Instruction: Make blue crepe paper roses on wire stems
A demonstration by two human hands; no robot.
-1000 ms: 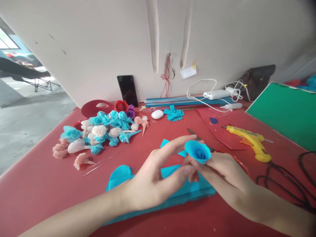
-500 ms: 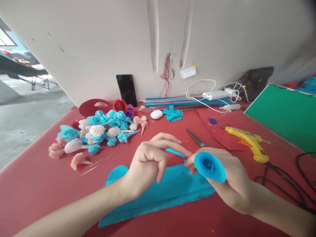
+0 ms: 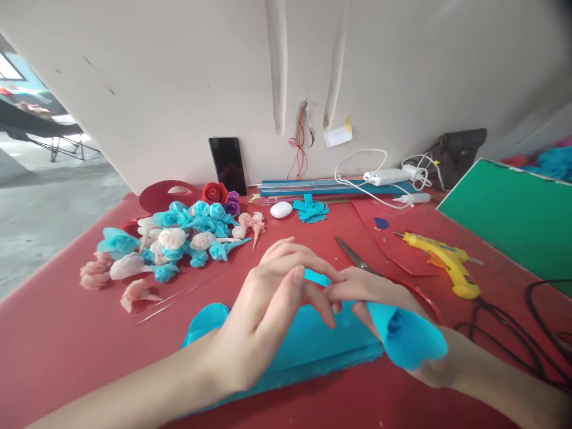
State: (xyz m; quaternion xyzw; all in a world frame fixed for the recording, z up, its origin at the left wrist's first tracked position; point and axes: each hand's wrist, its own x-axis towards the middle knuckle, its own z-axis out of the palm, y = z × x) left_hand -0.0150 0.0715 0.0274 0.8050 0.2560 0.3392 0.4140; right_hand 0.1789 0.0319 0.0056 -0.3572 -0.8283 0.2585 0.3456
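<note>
My right hand (image 3: 379,292) is closed round the narrow base of a blue crepe-paper rose (image 3: 413,339). The flower's wide mouth tips down to the right over the wrist. My left hand (image 3: 277,310) meets the right fingertips, its fingers loosely bent and apart, thumb raised. A thin blue paper strip (image 3: 318,277) curves between the two hands; its ends are hidden. Beneath them lies a folded blue crepe-paper sheet (image 3: 308,351). Scissors (image 3: 355,255) with red handles lie behind my right hand, partly covered by it.
A heap of blue, white and pink paper flowers (image 3: 179,238) sits at the left, beside thin wires (image 3: 165,301). Blue paper scraps (image 3: 310,208) and a white egg-shaped object (image 3: 281,210) lie further back. A yellow glue gun (image 3: 447,259) with black cable and a green board (image 3: 504,220) are right.
The rose has turned from facing me to tipping down and right. My left hand has moved over the right fingertips, its thumb now raised.
</note>
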